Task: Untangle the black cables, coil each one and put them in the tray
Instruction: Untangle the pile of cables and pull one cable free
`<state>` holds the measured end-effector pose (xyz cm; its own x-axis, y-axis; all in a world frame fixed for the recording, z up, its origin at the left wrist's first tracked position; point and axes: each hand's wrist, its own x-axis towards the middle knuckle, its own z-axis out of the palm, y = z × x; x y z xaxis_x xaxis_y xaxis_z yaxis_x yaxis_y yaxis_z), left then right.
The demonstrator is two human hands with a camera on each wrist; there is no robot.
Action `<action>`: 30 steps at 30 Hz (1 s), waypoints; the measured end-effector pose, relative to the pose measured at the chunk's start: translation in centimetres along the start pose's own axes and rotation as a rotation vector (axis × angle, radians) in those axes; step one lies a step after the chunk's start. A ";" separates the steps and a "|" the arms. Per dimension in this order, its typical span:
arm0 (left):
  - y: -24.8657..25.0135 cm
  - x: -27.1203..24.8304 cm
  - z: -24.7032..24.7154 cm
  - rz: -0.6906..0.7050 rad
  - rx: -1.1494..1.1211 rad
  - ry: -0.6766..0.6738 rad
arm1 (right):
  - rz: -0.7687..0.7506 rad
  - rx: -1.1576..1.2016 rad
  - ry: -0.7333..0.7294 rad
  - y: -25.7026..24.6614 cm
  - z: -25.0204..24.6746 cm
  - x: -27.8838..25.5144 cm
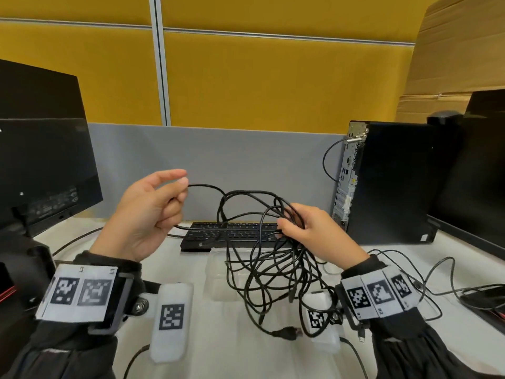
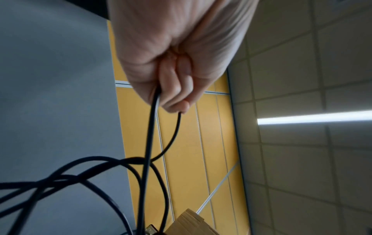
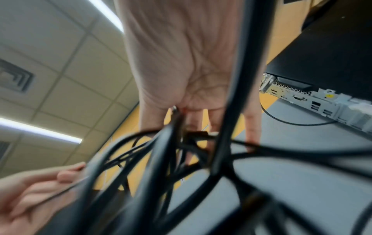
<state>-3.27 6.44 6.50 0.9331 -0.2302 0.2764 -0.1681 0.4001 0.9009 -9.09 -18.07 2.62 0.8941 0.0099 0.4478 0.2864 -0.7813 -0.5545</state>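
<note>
A tangle of black cables [image 1: 269, 258] hangs above the white desk, its lower loops trailing onto a clear plastic tray [image 1: 218, 280]. My right hand [image 1: 303, 228] grips the top of the bundle [image 3: 177, 143], fingers curled through several loops. My left hand [image 1: 164, 198], raised to the left, holds one strand in curled fingers [image 2: 175, 89]; that strand [image 2: 150, 143] arcs right into the tangle. A plug end [image 1: 289, 332] lies on the desk in front of the tray.
A black keyboard [image 1: 207, 236] lies behind the tray. A monitor [image 1: 41, 165] stands at the left, a black computer tower [image 1: 388, 181] at the right with another monitor [image 1: 481, 170] beyond it. Other thin cables [image 1: 437, 269] cross the desk at the right.
</note>
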 end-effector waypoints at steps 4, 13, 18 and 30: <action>0.1 0.1 0.1 0.016 -0.301 0.090 | 0.010 0.083 -0.114 0.2 0.1 -0.1; -2.6 -1.7 3.8 -0.057 -0.237 -0.280 | -0.002 0.442 0.058 -1.8 1.5 -0.3; -3.1 -2.0 4.1 -0.049 -0.073 -0.349 | 0.024 0.446 0.095 -2.0 2.3 -0.3; -1.2 -1.2 2.6 0.047 -0.189 -0.118 | 0.221 0.676 0.058 -1.3 1.7 -0.1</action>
<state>-5.03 3.90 5.94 0.8800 -0.3053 0.3639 -0.1375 0.5695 0.8104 -9.02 -15.98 2.15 0.9416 -0.1521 0.3005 0.2679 -0.2026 -0.9419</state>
